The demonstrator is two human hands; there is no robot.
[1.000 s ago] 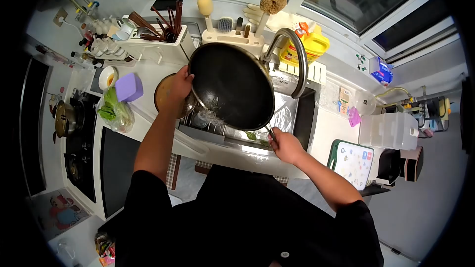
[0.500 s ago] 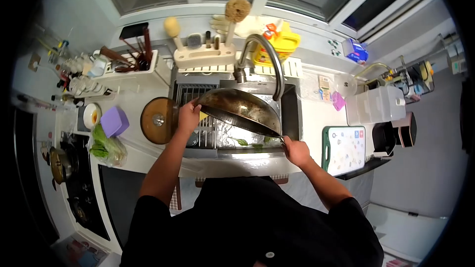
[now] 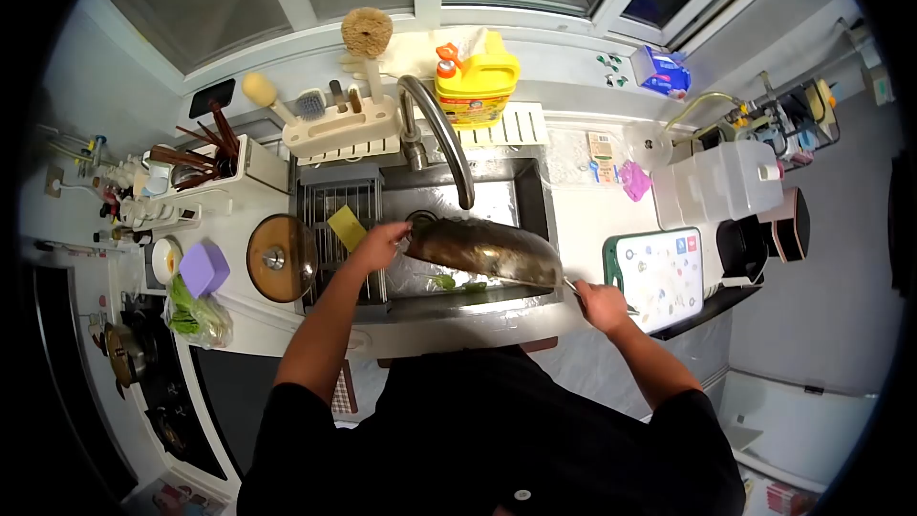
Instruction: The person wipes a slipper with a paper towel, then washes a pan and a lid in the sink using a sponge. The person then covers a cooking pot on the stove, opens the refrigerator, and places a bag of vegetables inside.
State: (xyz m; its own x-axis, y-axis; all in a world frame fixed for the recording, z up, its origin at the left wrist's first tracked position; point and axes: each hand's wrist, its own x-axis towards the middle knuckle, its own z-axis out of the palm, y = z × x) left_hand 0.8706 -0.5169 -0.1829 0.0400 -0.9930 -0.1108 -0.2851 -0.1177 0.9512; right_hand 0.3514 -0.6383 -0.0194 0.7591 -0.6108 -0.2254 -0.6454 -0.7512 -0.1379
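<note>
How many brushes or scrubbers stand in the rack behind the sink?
3 that are plain to see: a round brown scrubber in the rack, a yellow-headed one at its left end, and a bristle brush between them. Smaller dark handles beside them are unclear.

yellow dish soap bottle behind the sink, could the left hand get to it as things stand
Probably not right away: the left hand grips the rim of the dark round wok, and the curved metal faucet stands before the yellow dish soap bottle.

Home kitchen, sink (image 3: pixel 535 193), tap (image 3: pixel 441 134), stove (image 3: pixel 143 392), dish soap (image 3: pixel 475 86)

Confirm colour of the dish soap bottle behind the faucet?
Yellow, with a red-orange cap; dish soap bottle shows best in the head view.
</note>
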